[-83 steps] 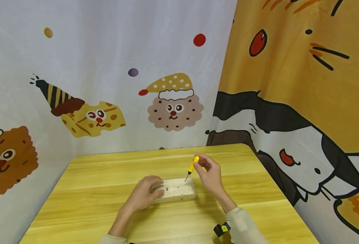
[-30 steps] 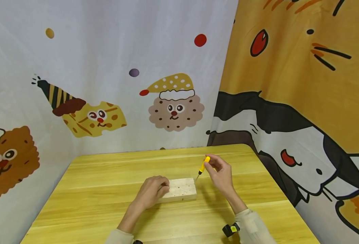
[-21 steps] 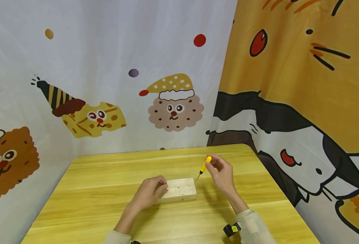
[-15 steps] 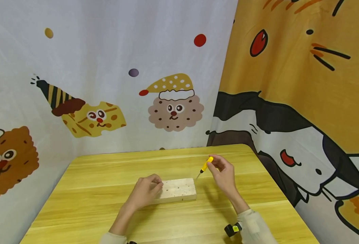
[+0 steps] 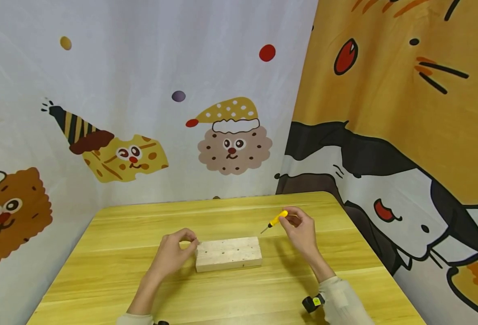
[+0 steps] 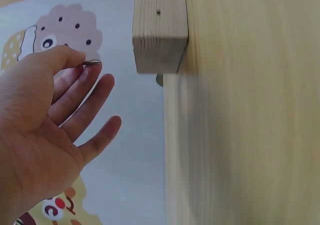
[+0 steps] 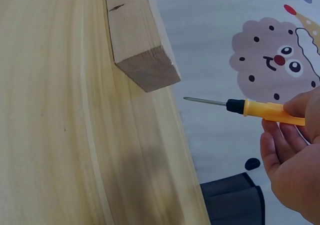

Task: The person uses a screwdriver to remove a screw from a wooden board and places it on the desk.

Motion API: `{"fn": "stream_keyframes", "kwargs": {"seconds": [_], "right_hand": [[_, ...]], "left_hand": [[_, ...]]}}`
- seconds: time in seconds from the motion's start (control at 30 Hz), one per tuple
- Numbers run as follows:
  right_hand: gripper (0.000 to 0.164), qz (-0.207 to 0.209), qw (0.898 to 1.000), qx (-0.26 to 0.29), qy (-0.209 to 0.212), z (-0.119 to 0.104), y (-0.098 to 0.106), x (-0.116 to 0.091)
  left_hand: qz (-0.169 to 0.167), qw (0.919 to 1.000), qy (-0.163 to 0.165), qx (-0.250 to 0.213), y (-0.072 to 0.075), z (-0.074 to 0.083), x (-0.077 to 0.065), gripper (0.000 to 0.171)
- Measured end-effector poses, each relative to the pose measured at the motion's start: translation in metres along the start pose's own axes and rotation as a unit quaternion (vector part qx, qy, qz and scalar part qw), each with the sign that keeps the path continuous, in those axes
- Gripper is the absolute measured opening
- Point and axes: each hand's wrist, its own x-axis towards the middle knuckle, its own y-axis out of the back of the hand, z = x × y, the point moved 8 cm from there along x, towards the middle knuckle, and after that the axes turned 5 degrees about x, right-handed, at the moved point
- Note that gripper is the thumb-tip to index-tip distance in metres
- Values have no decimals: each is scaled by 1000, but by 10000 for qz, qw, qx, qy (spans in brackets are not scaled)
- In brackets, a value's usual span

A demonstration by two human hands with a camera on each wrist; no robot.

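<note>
A pale wooden block (image 5: 228, 253) with several small holes in its top lies on the table. Just off its left end, my left hand (image 5: 172, 253) pinches a small metal screw (image 6: 93, 62) between thumb and index finger; the other fingers are spread in the left wrist view. My right hand (image 5: 302, 231) holds a screwdriver (image 7: 270, 111) by its yellow handle, beyond the block's right end. The black collar and thin metal shaft point left and down, and the tip is in the air, apart from the block (image 7: 137, 40).
The wood-grain table (image 5: 141, 225) reaches back to a curtain (image 5: 141, 67) printed with cartoon figures. A black wrist camera (image 5: 312, 303) with a yellow mark sits at the right sleeve (image 5: 342, 300).
My left hand has lifted from over the block and moved left past its end with the screw. The right hand has drawn the screwdriver from above the block to the right, tilting it flatter.
</note>
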Motion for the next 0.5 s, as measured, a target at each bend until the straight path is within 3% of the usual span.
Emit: {"fn": "stream_keyframes", "kwargs": {"seconds": [0.2,0.5], "right_hand": [[26,1,9995,-48,-304,9,3,0],[24,34,9993,-129,-359,18,4,1]], "left_hand": [[4,9997,-45,253,11,-11,-5,3],[-177,9986,289,403,21,-36,-11,6]]}}
